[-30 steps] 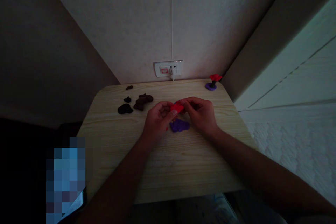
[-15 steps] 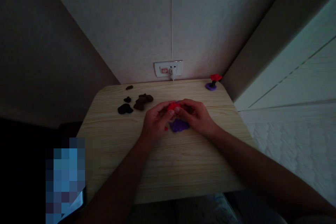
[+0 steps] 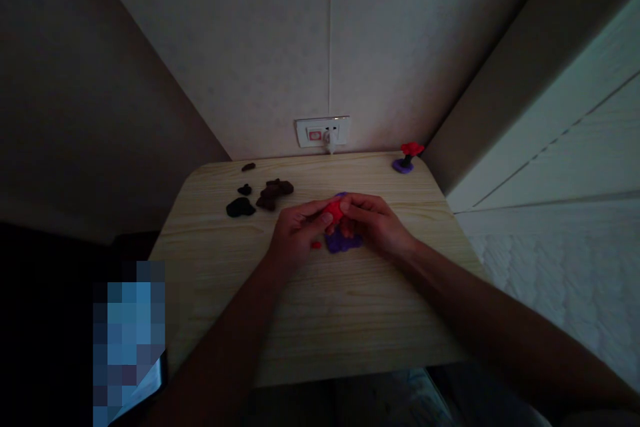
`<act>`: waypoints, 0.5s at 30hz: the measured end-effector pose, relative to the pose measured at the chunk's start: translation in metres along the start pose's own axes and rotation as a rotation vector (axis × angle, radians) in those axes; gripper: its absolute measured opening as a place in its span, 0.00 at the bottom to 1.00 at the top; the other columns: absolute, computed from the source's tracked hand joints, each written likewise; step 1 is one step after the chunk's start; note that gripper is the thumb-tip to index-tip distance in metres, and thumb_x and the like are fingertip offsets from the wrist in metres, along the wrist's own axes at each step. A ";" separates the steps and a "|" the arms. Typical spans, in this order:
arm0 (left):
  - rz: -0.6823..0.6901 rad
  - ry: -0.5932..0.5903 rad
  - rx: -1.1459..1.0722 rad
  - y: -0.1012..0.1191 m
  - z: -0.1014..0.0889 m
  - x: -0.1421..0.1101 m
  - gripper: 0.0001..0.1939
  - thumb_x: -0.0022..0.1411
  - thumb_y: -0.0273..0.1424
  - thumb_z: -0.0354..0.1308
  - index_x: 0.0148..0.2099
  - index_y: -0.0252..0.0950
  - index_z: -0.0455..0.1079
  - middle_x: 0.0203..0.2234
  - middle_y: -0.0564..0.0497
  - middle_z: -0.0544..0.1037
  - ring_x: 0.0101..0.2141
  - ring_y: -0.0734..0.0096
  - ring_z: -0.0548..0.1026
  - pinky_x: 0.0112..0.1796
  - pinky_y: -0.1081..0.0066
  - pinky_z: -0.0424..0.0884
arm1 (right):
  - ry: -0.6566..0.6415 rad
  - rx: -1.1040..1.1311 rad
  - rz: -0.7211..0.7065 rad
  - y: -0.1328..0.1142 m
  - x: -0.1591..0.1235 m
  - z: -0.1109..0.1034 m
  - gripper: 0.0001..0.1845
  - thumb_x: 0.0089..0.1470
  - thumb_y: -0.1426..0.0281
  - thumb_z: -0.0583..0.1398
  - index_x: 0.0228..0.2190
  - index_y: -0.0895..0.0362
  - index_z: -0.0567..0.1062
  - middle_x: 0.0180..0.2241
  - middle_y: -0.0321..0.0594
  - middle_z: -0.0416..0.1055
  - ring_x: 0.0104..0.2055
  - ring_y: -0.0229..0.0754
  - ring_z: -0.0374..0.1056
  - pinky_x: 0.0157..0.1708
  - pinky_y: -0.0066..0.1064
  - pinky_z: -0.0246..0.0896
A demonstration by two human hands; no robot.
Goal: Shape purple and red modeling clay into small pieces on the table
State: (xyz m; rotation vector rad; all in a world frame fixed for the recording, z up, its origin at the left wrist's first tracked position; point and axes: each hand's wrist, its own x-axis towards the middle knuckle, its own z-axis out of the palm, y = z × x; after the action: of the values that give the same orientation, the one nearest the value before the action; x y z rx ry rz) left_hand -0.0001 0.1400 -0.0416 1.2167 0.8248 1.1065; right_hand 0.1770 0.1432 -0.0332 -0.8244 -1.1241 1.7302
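A lump of red modelling clay is pinched between my left hand and my right hand, with both thumbs on its near side. Under the hands, purple clay lies on the wooden table, partly covered by my fingers. Beside my left fingers rests a small red clay bit. At the far right corner stands a small clay figure with a red flower-like top, a dark stem and a flat purple base.
Left of the hands lie brown clay pieces, a flat black clay piece, a smaller black bit and a brown strip. A wall socket with a plug sits behind the table. A blurred-out screen glows at lower left.
My fingers have shifted around the red clay, which now shows as a smoother, more compact lump. More of the small red bit is visible. The view has moved slightly.
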 end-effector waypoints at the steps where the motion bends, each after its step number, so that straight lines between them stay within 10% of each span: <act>1: -0.002 -0.016 -0.024 -0.001 0.000 0.000 0.17 0.60 0.36 0.68 0.50 0.37 0.83 0.27 0.49 0.80 0.28 0.70 0.74 0.31 0.69 0.71 | -0.012 0.045 0.037 -0.001 0.000 0.000 0.17 0.53 0.57 0.69 0.28 0.58 0.76 0.23 0.37 0.76 0.23 0.35 0.66 0.24 0.26 0.58; 7: 0.007 -0.042 -0.108 -0.001 0.003 0.001 0.19 0.59 0.37 0.70 0.52 0.38 0.81 0.31 0.48 0.82 0.28 0.71 0.75 0.32 0.70 0.72 | -0.040 0.115 0.098 -0.005 0.001 0.000 0.18 0.53 0.56 0.70 0.29 0.58 0.77 0.24 0.38 0.76 0.23 0.34 0.67 0.23 0.24 0.61; 15: -0.018 0.100 -0.001 0.002 0.006 0.004 0.18 0.54 0.38 0.74 0.44 0.34 0.80 0.31 0.48 0.84 0.29 0.69 0.80 0.34 0.70 0.77 | 0.213 0.000 -0.160 0.004 0.005 -0.001 0.23 0.41 0.57 0.77 0.31 0.56 0.75 0.23 0.31 0.76 0.23 0.33 0.70 0.25 0.25 0.66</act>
State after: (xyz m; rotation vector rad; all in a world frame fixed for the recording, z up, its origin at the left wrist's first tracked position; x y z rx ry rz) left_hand 0.0061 0.1418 -0.0387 1.1585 0.9096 1.1608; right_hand 0.1744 0.1477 -0.0381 -0.8719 -1.0181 1.4737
